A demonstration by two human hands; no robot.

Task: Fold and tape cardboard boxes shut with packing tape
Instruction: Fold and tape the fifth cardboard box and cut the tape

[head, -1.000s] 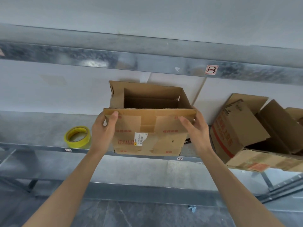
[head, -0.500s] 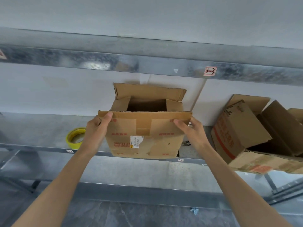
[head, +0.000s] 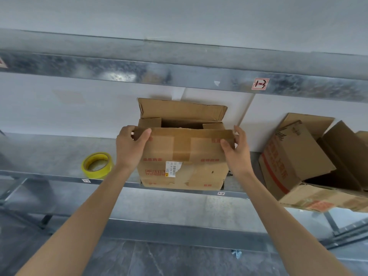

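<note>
Folding in hand: box at the front edge of the shelf; your left hand and right hand each grip one end of its near flap. Next, judged: close both long flaps, then fetch the tape roll from that shelf.

Box on the shelf, between your hands
Your left hand and right hand grip the near flap at its ends; the tape roll lies on the shelf left of your left fingers — the heaped boxes well right of your right fingers.
</note>
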